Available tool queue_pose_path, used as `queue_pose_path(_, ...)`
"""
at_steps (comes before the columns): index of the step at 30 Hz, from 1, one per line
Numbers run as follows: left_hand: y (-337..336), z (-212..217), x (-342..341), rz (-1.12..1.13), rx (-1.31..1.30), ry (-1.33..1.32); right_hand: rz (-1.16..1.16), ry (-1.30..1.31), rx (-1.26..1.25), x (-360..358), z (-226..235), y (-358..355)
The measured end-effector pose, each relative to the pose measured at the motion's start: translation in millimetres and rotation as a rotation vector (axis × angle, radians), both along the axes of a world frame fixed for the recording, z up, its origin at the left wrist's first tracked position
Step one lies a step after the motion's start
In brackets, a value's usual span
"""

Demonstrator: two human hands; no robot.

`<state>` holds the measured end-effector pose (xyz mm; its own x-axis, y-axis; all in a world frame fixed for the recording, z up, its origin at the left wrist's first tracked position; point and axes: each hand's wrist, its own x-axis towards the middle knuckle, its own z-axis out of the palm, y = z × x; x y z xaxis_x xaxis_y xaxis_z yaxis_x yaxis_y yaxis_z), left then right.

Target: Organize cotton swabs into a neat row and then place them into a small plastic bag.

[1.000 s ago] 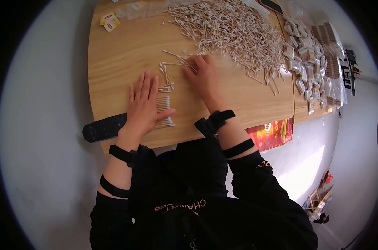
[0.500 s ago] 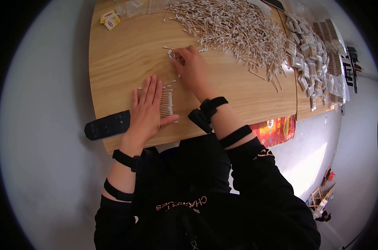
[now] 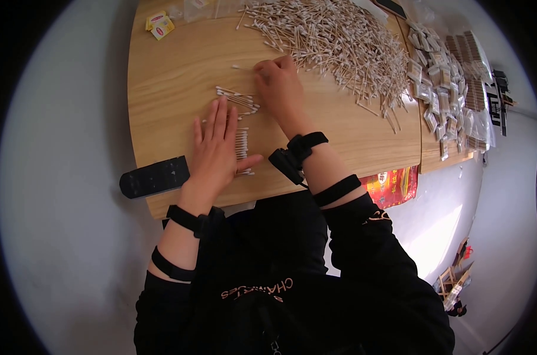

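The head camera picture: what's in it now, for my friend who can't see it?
A bare left hand rests palm down on a wooden table, partly covering a neat row of cotton swabs, while the right hand is curled close to a huge messy pile of swabs. A small loose bunch of swabs lies near both.

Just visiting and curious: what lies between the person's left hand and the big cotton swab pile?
The head view shows a small loose bunch of swabs and the right hand there.
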<state>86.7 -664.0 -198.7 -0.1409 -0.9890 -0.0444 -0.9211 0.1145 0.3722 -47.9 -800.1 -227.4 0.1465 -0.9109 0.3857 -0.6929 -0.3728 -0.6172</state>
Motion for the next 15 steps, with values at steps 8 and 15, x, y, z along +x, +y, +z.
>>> queue_pose_path(8, -23.6, -3.4, 1.1, 0.054, -0.063, -0.046, 0.179, -0.282, 0.239, 0.3, 2.7, 19.5)
queue_pose_path(15, -25.9, -6.6, 4.4, -0.021, 0.012, -0.059, 0.226, 0.048, 0.113, -32.5, 4.1, 31.8)
